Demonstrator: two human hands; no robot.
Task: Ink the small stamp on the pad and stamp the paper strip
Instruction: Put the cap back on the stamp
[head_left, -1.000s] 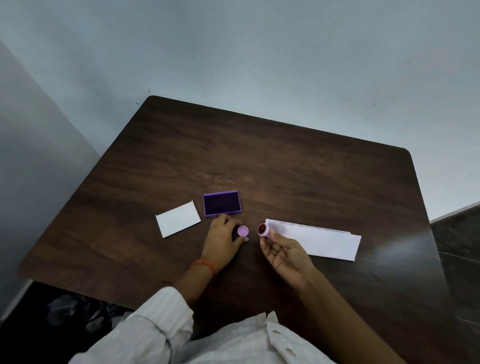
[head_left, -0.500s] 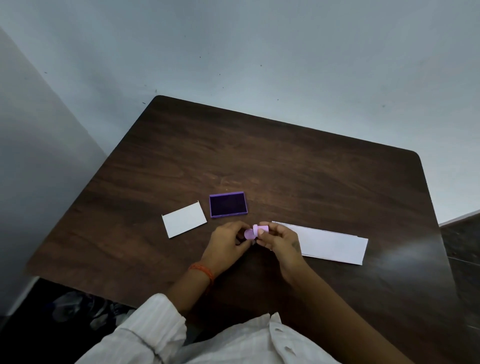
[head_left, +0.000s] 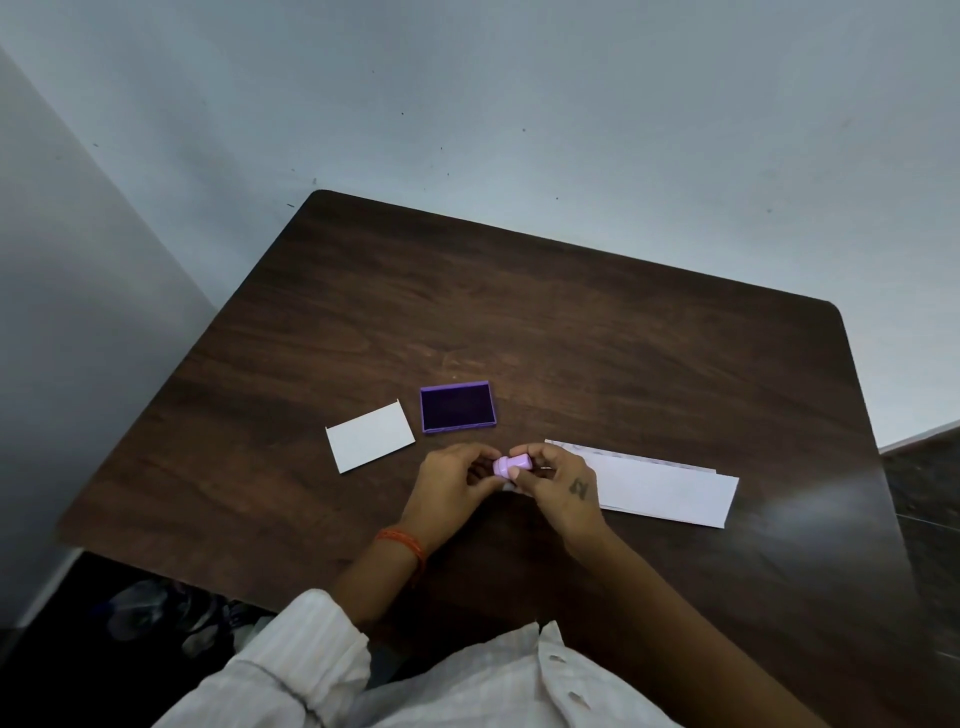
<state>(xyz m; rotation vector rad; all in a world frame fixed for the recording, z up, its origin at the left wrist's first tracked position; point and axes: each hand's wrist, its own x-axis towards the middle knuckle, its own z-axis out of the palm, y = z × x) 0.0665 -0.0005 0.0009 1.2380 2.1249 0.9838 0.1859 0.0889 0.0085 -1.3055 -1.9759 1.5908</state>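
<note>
Just above the near middle of the tabletop, the small stamp lies sideways between both hands, a pale purple cylinder with its wider end toward the left. The right hand pinches its body between thumb and fingertips, and the left hand closes its fingers on the wider left end; whether that end is a cap or the stamp face cannot be told. The ink pad sits open just beyond the hands, its dark surface exposed inside a purple frame, and a small white card, possibly the pad's lid, lies just to its left. The paper strip lies flat to the right, its near end hidden under the right hand; faint marks seem to run along its far edge, too small to read. By my reading, the stamp is being handled in the air, and the inking or stamping may yet follow. The risks are plain: a stamp this small, held sideways by fingertips, could slip and roll across the wood; if its face is wet, ink could smear onto the fingers or the strip. The strip is unweighted, so a press with no hand steadying it could shift the paper and blur the print.
</note>
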